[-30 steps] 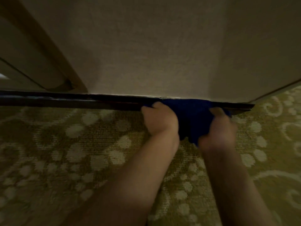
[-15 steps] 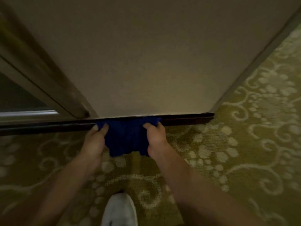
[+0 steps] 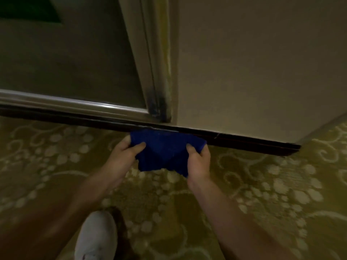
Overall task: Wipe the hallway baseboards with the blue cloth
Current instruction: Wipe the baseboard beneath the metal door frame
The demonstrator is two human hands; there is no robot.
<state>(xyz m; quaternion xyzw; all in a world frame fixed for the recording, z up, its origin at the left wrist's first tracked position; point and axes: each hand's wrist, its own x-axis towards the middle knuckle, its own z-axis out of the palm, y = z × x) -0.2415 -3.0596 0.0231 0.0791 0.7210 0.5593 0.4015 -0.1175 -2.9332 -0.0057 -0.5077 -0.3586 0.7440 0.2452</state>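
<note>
Patterned carpet (image 3: pixel 262 194) underfoot, dark baseboard (image 3: pixel 244 140) along the wall, no writing readable anywhere. Blue cloth (image 3: pixel 165 149) sits against the baseboard, stretched between left hand (image 3: pixel 122 158) and right hand (image 3: pixel 199 162), both pinching its edges, thumbs on top.

The baseboard (image 3: pixel 244 142) runs along the foot of the wall (image 3: pixel 253 72), above the carpet (image 3: pixel 262 194). The cloth (image 3: pixel 165 151) lies against the baseboard, below the door frame (image 3: pixel 155 72). The left hand (image 3: pixel 122 158) holds the cloth's left edge, the right hand (image 3: pixel 199 162) its right. A shoe (image 3: pixel 95 237) stands on the carpet, nearer the person than the baseboard.
</note>
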